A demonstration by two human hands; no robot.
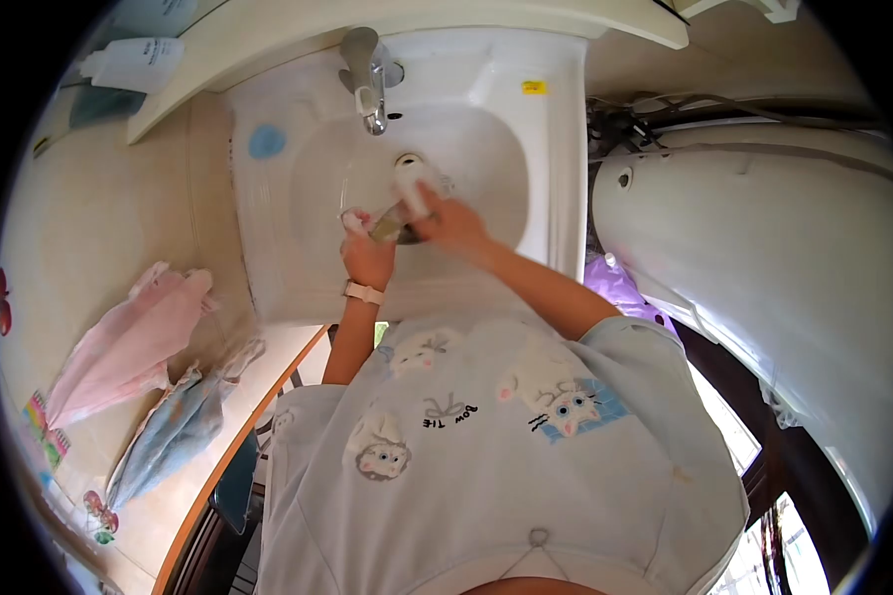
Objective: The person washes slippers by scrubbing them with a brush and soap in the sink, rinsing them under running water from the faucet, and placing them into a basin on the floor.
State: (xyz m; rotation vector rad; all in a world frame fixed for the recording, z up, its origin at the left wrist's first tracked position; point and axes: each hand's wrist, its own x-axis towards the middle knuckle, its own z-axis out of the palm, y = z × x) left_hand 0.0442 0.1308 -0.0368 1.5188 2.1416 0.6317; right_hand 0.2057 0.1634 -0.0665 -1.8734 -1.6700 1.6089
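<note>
Both hands are down in the white sink (303, 233), working close together over the lower part of the bowl. The left hand (367, 256), a pale watch (364, 293) on its wrist, has its fingers closed on a greenish item (387, 226), too blurred to name. And here's the right hand (448, 223), coming in from the other side, its fingers wrapped on a white item (411, 184), smeared by motion; that one sits right beside the greenish item, though whether the two touch I can't tell.

Just beyond them, the chrome faucet (370, 84) stands at the back of the sink, its spout pointing down into the bowl. Over on the left rim there's a round blue patch (266, 142), and a small yellow label (534, 87) sits at the back right corner. Up at the far left, a white bottle (141, 65) lines up by the ledge (238, 45).

Down the left side, a pink cloth (134, 337) hangs against the tiled wall (134, 193), with a blue-grey cloth (174, 431) just below it. Across on the right, a purple bag (615, 286) shows between the sink and a big white rounded appliance (754, 238).
</note>
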